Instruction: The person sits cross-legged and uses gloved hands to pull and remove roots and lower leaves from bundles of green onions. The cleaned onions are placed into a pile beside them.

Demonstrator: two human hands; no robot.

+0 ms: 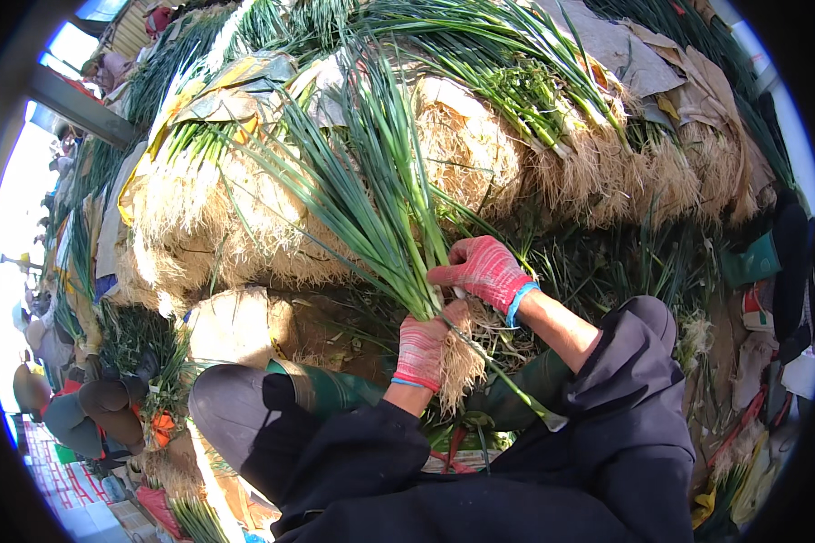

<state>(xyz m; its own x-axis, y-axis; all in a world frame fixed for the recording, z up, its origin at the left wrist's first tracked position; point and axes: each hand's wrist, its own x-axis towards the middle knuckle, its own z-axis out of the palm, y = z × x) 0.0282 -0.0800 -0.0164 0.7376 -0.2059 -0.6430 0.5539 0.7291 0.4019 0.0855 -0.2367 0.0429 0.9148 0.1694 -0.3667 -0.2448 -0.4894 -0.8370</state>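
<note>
My left hand (424,346), in a red and white knit glove, is closed around the root end of a bunch of green onions (387,224). The long green leaves fan out away from me, and the pale roots (460,370) hang below the fist. My right hand (482,271), in a red glove with a blue cuff, touches the right side of the stems just above the left hand, its fingers bent; whether it grips a stem is unclear. A separate leaf (509,388) with a pale, wide end slants down to the right over my lap.
Rooted green onions (183,197) are piled in front, partly under cloth sacks (611,51). Loose leaves (604,271) lie at the right, near a green boot (750,261). Other people (95,414) sit at the left. My knees (244,407) flank the hands.
</note>
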